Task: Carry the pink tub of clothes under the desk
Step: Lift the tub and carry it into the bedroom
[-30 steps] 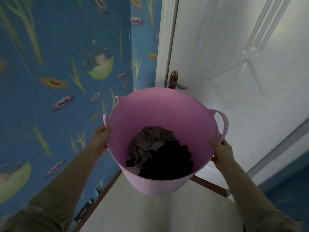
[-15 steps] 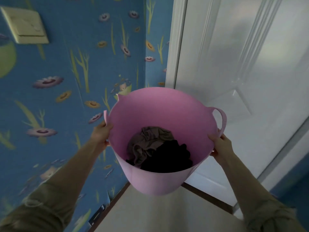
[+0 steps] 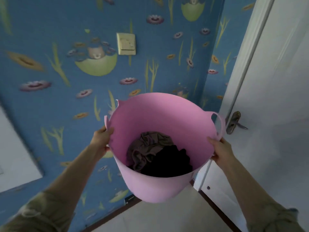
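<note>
I hold a pink tub (image 3: 160, 114) in the air in front of me, above the floor. A grey-brown garment (image 3: 147, 148) and a black one (image 3: 168, 163) lie bunched in its bottom. My left hand (image 3: 102, 139) grips the tub's left rim, where the handle looks torn off. My right hand (image 3: 220, 151) grips the right rim just below the loop handle (image 3: 219, 124). No desk is in view.
A blue flowered wallpaper wall (image 3: 66, 97) with a light switch (image 3: 126, 44) stands straight ahead. A white door (image 3: 275, 97) with a brass handle (image 3: 235, 123) is close on the right. A white panel (image 3: 15, 156) sits at the left edge. Pale floor (image 3: 158, 218) lies below.
The view has swung left: the door has slid to the right edge and the wall with the light switch now fills the middle. Both hands keep their grip on the tub.
</note>
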